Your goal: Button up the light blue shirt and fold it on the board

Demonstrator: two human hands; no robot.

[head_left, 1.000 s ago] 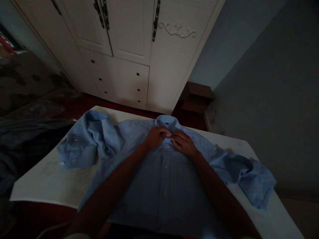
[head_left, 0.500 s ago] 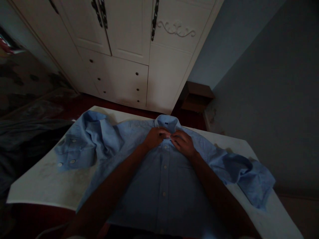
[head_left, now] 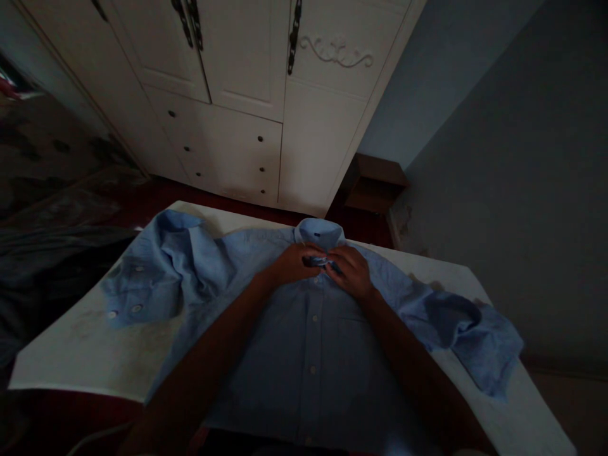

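A light blue button-up shirt [head_left: 266,380] lies front up across the table, its collar [head_left: 306,229] at the far edge and its sleeves spread to both sides. Just below the collar, my left hand [head_left: 295,263] pinches the front placket from the left. My right hand [head_left: 350,271] grips the same spot from the right, fingertips almost meeting the left ones. A bit of fabric shows between the fingers; whether a button is in them I cannot make out. Lower down the placket, white buttons [head_left: 314,318] are visible. The left cuff [head_left: 142,304] shows more buttons.
The white table [head_left: 85,354] carries the shirt. Beyond it stands a white wardrobe [head_left: 228,149] with dark handles and drawer knobs. A small brown cabinet [head_left: 377,174] sits by the grey wall [head_left: 513,190]. Dark cloth [head_left: 52,266] is heaped at the left.
My left thumb and fingers have spread into a wider curve, with the thumb lower and folded fabric showing between the hands. My right hand has barely moved; the shirt lies as before.
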